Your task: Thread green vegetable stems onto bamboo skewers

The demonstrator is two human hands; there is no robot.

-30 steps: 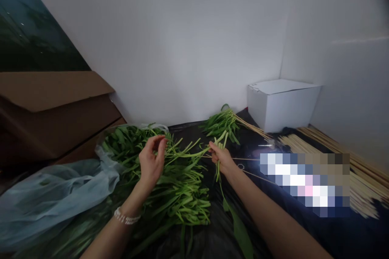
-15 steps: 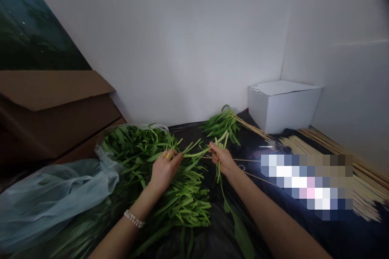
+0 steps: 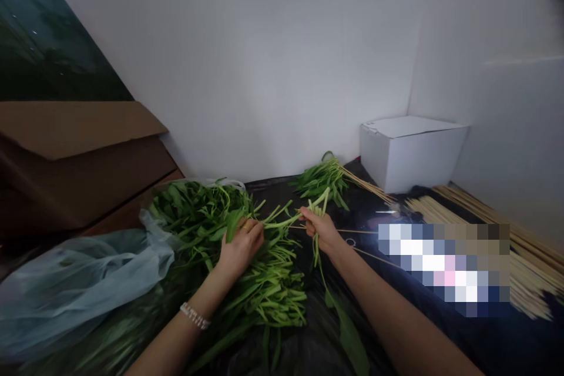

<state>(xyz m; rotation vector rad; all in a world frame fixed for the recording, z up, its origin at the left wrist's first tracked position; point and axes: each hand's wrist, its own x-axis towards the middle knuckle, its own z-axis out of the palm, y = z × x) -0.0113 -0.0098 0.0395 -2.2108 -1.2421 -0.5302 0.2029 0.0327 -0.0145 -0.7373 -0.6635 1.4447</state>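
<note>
My left hand (image 3: 242,247), a ring on one finger, is closed on a water spinach stem (image 3: 282,223), and a broad leaf (image 3: 232,224) sticks up behind the knuckles. That stem runs across to my right hand (image 3: 321,231), whose fingers are wrapped round several short stem pieces (image 3: 325,198). From under the right hand a long leaf (image 3: 350,332) hangs down. Below the left hand lies a thick pile of cut water spinach (image 3: 275,299). More leaves fill a clear plastic bag (image 3: 152,235) on the left.
Against the wall rests a bunch of greens on thin sticks (image 3: 324,179). A white box (image 3: 409,155) stands at the back right, near many bamboo sticks (image 3: 445,217). A cardboard box (image 3: 92,158) is at the left. Black plastic sheeting (image 3: 319,343) covers the surface; a patch is pixelated.
My left hand has turned slightly, and a leaf now shows above its knuckles. My right hand keeps its grip and has shifted only a little to the left.
</note>
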